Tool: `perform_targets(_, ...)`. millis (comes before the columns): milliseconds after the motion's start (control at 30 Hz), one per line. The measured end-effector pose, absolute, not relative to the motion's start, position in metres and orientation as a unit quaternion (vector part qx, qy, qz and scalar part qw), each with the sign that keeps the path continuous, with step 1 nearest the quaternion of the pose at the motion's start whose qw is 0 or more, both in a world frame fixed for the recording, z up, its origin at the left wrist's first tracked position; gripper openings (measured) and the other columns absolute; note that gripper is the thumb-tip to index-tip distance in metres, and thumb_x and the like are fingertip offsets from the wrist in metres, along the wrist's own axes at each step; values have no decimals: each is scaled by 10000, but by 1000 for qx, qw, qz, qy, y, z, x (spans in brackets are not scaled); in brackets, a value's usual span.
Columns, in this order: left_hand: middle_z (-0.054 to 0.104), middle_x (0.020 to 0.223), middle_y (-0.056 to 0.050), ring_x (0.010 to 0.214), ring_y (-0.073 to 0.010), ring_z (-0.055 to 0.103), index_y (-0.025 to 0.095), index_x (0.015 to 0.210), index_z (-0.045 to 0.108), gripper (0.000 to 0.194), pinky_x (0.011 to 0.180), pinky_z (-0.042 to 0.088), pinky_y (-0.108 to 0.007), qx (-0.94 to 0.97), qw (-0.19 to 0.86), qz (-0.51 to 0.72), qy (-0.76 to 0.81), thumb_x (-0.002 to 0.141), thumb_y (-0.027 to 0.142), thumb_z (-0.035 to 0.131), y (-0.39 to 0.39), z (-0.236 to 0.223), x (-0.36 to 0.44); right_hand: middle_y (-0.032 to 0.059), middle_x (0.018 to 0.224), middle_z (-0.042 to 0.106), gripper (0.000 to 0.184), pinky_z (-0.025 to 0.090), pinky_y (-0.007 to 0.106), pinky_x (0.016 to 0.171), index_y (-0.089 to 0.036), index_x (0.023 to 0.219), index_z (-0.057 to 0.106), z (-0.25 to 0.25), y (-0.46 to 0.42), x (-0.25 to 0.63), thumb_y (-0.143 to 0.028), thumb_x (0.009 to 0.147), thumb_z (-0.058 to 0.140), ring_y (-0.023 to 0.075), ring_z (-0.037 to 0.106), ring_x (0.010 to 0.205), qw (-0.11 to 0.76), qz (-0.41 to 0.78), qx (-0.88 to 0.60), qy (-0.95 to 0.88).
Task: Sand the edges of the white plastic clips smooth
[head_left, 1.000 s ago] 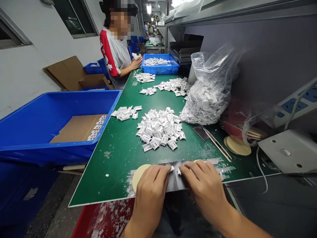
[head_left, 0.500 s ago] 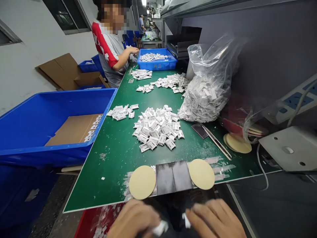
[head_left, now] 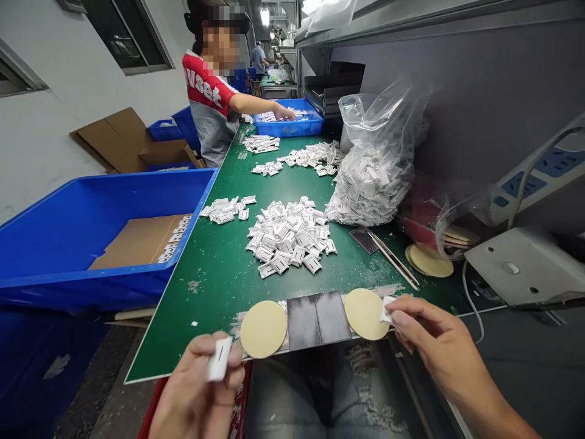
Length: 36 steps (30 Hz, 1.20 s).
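left hand [head_left: 203,381]: fingers pinching white slotted rectangular plastic-looking piece [head_left: 218,360] at tips | right hand [head_left: 441,341]: thumb/index pinching small white plastic-looking piece [head_left: 386,310] | flat round cream disc [head_left: 362,313]: just beside right fingertips, contact unclear

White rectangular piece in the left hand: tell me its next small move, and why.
Probably bring the white rectangular piece over the left round cream disc: the left hand holds it beside that disc, while the right hand holds a small white piece at the edge of the right round cream disc.
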<state>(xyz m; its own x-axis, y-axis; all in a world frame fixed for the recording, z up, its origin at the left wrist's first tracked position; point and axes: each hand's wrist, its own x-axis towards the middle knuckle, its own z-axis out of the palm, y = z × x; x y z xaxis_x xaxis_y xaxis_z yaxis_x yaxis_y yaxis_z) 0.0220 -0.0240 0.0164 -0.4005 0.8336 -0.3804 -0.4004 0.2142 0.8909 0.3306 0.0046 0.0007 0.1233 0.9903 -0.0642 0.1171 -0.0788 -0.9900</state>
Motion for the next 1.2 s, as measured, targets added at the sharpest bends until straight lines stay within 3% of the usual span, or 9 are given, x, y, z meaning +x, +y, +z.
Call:
perform_targets(100, 701, 908, 26, 730, -134, 683, 297, 1153, 619, 611, 640, 578, -196, 249, 456, 576, 630, 611, 377, 889, -18, 11, 17, 16, 843, 652, 486, 525, 284, 681, -264, 1271, 653, 3, 10, 331, -455, 831, 732, 160, 589, 713, 433, 438, -609, -500)
perform_targets(267, 746, 892, -30, 812, -194, 699, 221, 961, 713, 418, 745, 571, -243, 469, 453, 380, 656, 667, 490, 839, 7, 11, -16, 39, 853, 697, 225, 480, 296, 647, -226, 971, 745, 14, 34, 335, -413, 884, 655, 195, 616, 752, 261, 401, -584, -656)
perform_targets(400, 753, 893, -37, 832, -213, 681, 227, 1031, 742, 409, 735, 511, -270, 615, 424, 192, 636, 781, 550, 727, 43, 24, -27, 57, 997, 736, 177, 484, 317, 754, -218, 979, 734, 21, 60, 340, -313, 893, 611, 231, 656, 912, 247, 259, -591, -723)
perform_targets(500, 752, 857, -32, 789, -200, 669, 224, 1010, 746, 384, 701, 484, -266, 647, 451, 126, 601, 803, 545, 703, 63, 34, -26, 30, 932, 743, 159, 493, 286, 693, -233, 960, 734, 25, 67, 341, -318, 886, 621, 202, 671, 820, 212, 299, -566, -739)
perform_targets(633, 747, 812, -39, 720, -185, 646, 202, 933, 750, 341, 645, 458, -257, 664, 443, 104, 593, 797, 513, 709, 76, 41, -25, 48, 938, 748, 172, 500, 304, 738, -220, 957, 736, 27, 67, 340, -315, 887, 611, 217, 677, 862, 233, 246, -581, -740)
perform_targets(733, 748, 788, -46, 713, -190, 662, 189, 901, 747, 311, 644, 476, -257, 656, 508, 74, 552, 813, 482, 692, 84, 43, -27, 19, 882, 751, 143, 496, 275, 673, -225, 931, 744, 30, 70, 340, -293, 865, 637, 191, 678, 779, 197, 323, -560, -737)
perform_targets(833, 750, 782, -42, 709, -183, 659, 194, 881, 748, 285, 623, 466, -241, 675, 431, 109, 589, 803, 465, 700, 91, 46, -27, 17, 868, 750, 147, 478, 263, 633, -220, 925, 749, 32, 76, 341, -296, 866, 638, 183, 673, 749, 207, 298, -582, -727)
perform_targets(967, 749, 756, -36, 689, -185, 662, 206, 864, 752, 282, 602, 463, -243, 674, 460, 76, 573, 784, 473, 717, 95, 51, -24, 13, 821, 747, 153, 470, 261, 601, -218, 898, 751, 35, 81, 343, -336, 866, 659, 180, 663, 704, 180, 323, -562, -740)
perform_targets(1200, 749, 805, -38, 694, -191, 656, 227, 883, 747, 266, 587, 435, -258, 739, 303, 89, 595, 868, 462, 623, 79, 49, -18, 40, 880, 723, 153, 471, 298, 658, -237, 964, 721, 33, 76, 341, -292, 938, 581, 199, 652, 782, 159, 202, -520, -815)
